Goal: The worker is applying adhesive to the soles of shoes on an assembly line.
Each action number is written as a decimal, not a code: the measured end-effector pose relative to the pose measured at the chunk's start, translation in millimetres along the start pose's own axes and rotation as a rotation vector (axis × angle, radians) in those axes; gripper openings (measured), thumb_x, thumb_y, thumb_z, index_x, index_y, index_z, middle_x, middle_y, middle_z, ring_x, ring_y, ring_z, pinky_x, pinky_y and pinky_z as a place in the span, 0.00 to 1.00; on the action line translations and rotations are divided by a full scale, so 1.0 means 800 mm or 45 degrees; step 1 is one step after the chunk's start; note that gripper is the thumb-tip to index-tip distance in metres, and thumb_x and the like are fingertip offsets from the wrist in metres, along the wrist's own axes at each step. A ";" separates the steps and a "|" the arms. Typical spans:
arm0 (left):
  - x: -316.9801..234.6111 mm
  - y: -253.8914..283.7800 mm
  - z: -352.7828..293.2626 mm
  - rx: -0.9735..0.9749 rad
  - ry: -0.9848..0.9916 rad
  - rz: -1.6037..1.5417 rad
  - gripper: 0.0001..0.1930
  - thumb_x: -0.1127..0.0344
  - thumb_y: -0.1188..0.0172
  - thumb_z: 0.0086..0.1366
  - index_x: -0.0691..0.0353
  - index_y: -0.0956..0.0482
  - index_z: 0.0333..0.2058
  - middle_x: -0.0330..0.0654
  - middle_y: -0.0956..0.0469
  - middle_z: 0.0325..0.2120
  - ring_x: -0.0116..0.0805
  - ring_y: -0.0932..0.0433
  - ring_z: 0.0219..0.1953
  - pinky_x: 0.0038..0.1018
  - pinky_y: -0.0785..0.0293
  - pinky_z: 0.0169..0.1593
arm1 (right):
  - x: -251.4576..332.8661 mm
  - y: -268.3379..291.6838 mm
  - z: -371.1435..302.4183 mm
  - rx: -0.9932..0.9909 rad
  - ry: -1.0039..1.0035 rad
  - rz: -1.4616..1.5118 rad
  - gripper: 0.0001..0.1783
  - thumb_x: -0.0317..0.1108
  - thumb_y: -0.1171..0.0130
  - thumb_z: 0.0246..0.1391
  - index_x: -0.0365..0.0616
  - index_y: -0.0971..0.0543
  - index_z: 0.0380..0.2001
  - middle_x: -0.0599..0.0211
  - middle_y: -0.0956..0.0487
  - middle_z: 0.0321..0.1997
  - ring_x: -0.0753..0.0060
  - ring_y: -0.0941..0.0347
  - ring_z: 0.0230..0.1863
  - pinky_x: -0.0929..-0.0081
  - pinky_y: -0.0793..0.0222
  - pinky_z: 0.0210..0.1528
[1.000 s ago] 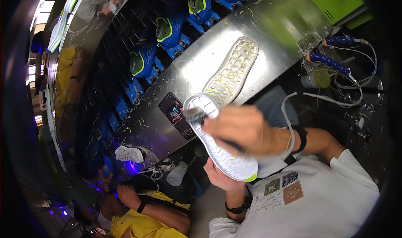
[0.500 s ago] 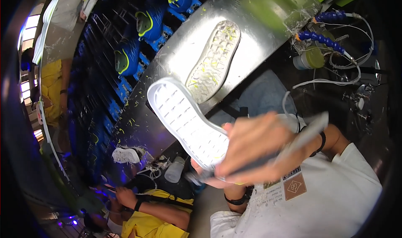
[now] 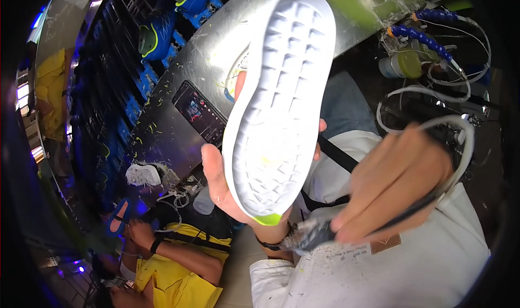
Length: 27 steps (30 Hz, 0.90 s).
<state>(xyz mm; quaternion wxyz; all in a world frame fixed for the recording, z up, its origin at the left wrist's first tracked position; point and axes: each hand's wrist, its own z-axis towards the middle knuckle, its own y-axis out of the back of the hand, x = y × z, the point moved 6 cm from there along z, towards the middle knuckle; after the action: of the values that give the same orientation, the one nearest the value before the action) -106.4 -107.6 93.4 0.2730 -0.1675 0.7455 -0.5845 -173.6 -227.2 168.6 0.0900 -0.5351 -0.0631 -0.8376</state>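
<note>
My left hand (image 3: 221, 191) holds a white shoe sole (image 3: 276, 113) from beneath, thumb at its left edge and fingertips showing past its right edge. The sole is raised toward me, its grid-ribbed hollow face in view and a yellow-green patch at its near end. My right hand (image 3: 398, 180), blurred by motion, grips a dark pen-shaped tool (image 3: 409, 209) with a pale hose at its back end. The tool's blurred tip lies close to my left wrist, apart from the sole. Behind the raised sole, most of a second sole (image 3: 236, 69) on the metal table is hidden.
A phone (image 3: 197, 112) lies on the metal table (image 3: 208, 48) among yellow-green shavings. Blue shoes (image 3: 156, 37) stand on a rack at left. A white scrap-covered piece (image 3: 143, 174) sits at the near table end, beside a co-worker in yellow (image 3: 187, 254). Blue jointed hoses (image 3: 420, 39) rise at right.
The sole has risen toward me and turned more upright, uncovering the phone. My right hand has drawn away to the right with the tool.
</note>
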 end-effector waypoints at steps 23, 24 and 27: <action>-0.062 -0.132 0.098 0.465 -0.321 0.097 0.39 0.42 0.56 0.67 0.52 0.53 0.71 0.54 0.43 0.66 0.61 0.30 0.57 0.48 0.24 0.51 | 0.018 0.030 0.026 -0.288 -0.283 0.366 0.18 0.16 0.29 0.35 0.31 0.17 0.36 0.52 0.17 0.30 0.71 0.22 0.23 0.81 0.29 0.24; -0.064 -0.168 0.127 0.434 -0.369 0.116 0.35 0.42 0.62 0.71 0.56 0.50 0.69 0.53 0.40 0.65 0.57 0.30 0.58 0.46 0.26 0.54 | 0.022 0.045 0.018 -0.423 -0.234 0.486 0.18 0.14 0.31 0.33 0.30 0.17 0.35 0.51 0.17 0.29 0.71 0.23 0.21 0.80 0.30 0.22; -0.104 -0.259 0.260 0.332 -0.573 0.502 0.27 0.50 0.65 0.77 0.67 0.36 0.61 0.43 0.25 0.51 0.32 0.28 0.54 0.30 0.35 0.58 | 0.007 0.084 -0.030 -1.115 -0.345 0.788 0.12 0.16 0.36 0.36 0.28 0.19 0.31 0.53 0.19 0.26 0.74 0.28 0.17 0.82 0.34 0.19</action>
<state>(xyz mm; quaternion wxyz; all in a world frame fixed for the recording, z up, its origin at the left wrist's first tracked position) 70.6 -276.3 276.0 0.5580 -0.1086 0.6034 -0.5592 -182.4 -298.1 164.5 0.0922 -0.6191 0.4404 -0.6436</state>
